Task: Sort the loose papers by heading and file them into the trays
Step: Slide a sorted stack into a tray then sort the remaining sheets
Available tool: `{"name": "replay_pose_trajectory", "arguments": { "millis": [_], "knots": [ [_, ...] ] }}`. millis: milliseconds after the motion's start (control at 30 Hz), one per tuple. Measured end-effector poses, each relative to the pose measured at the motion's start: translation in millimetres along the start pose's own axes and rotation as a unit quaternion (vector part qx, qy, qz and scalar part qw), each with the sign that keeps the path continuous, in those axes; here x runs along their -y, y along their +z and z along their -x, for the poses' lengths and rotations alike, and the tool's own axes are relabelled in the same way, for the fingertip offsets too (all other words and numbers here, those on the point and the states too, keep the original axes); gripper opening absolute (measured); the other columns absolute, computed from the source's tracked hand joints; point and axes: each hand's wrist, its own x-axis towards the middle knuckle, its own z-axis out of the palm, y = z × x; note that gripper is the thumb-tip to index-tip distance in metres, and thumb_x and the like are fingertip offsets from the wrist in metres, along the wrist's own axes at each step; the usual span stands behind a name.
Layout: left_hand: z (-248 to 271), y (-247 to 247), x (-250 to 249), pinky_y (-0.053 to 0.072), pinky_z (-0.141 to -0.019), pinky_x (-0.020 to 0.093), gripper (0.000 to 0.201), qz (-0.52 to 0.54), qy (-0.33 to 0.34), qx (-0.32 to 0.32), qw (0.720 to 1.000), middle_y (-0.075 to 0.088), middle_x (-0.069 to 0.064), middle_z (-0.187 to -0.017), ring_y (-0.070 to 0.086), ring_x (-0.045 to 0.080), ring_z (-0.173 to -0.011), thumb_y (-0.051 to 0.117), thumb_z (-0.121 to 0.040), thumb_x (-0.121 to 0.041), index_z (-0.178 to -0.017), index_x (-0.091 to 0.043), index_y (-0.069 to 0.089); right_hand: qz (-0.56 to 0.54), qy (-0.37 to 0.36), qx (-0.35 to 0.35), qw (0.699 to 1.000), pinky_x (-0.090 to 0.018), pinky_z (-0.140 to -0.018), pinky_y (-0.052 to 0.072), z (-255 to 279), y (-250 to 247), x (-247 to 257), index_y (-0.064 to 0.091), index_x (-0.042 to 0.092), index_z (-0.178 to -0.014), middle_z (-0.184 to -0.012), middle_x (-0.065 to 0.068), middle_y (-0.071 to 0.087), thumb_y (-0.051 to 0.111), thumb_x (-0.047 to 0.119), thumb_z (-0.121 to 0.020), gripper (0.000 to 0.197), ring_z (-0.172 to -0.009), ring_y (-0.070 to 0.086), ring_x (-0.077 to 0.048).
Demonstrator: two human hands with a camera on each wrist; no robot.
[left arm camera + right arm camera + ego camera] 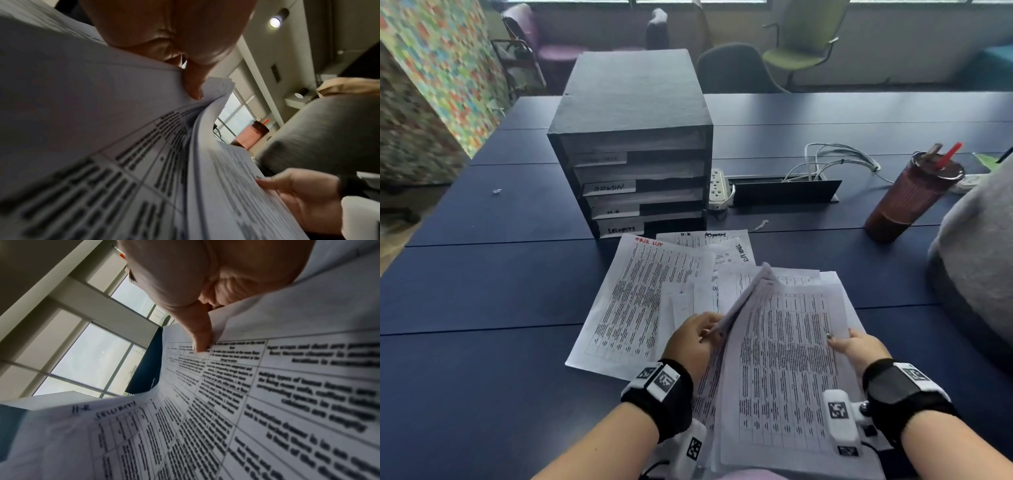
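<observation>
Both hands' fingers (707,330) grip the papers (784,359) before four paper-filled trays (633,178).

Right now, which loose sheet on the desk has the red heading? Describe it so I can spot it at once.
Start at the black tray unit on the blue desk. Just in front of its bottom tray, loose papers fan out toward the hands. The sheet lies flat at the far left of that spread, tilted; its handwritten heading is red, the neighbours' dark.

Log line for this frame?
phase: sorting | left hand: lifting sheets off held stack | right hand: gripping stack edge | trays: untouched
</observation>
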Motion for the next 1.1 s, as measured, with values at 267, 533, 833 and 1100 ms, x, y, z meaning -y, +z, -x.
{"name": "replay_pose_trajectory", "arguments": {
  "millis": [267, 533, 833, 1100],
  "knots": [
    [8.6, 6.0, -5.4, 0.047, -0.073, 0.019, 0.042, 0.054, 0.000, 0.055, 0.997, 0.060, -0.010, -0.098, 0.057, 0.008, -0.083, 0.037, -0.081, -0.071, -0.086, -0.042, 0.068, 0.041, -0.001, -0.006, 0.999, -0.049, -0.098, 0.045, -4.9, -0.5, 2.4, 0.065, 0.012, -0.089, -0.100, -0.014, 0.069, 0.069, 0.013, -0.081, 0.009, -0.102, 0.062, -0.034],
    [-10.7, 17.2, 0.6, 0.046, -0.084, 0.023, 0.011, 0.029, -0.099, -0.010, 0.995, 0.055, -0.001, -0.107, 0.056, 0.014, -0.093, 0.053, -0.094, -0.020, -0.087, -0.028, 0.054, 0.012, 0.000, -0.004, 1.000, -0.050, -0.101, 0.043, 2.3, -0.2, 1.5, 0.061, 0.002, -0.114, -0.111, -0.016, 0.066, 0.068, 0.015, -0.081, 0.037, -0.106, 0.060, -0.033],
    [-7.8, 27.5, -3.4, 0.056, -0.083, 0.035, 0.025, 0.042, -0.094, 0.080, 0.991, 0.070, 0.000, -0.095, 0.066, 0.017, -0.084, 0.057, -0.091, -0.015, -0.112, -0.023, 0.068, 0.004, -0.033, -0.005, 0.999, -0.048, -0.097, 0.046, 9.1, -1.5, -3.2, 0.066, 0.008, -0.105, -0.099, -0.011, 0.070, 0.065, 0.015, -0.086, 0.021, -0.098, 0.063, -0.031],
    [1.4, 28.0, -24.0, 0.048, -0.076, 0.024, 0.014, -0.064, 0.049, 0.092, 0.992, 0.059, -0.004, -0.086, 0.054, 0.012, -0.077, 0.054, -0.089, -0.011, -0.092, -0.016, 0.068, -0.044, -0.015, -0.019, 0.999, -0.054, -0.090, 0.049, -0.9, -5.0, -13.6, 0.067, 0.009, -0.087, -0.087, -0.015, 0.071, 0.066, 0.006, -0.081, 0.007, -0.090, 0.066, -0.036]
  ]
}}
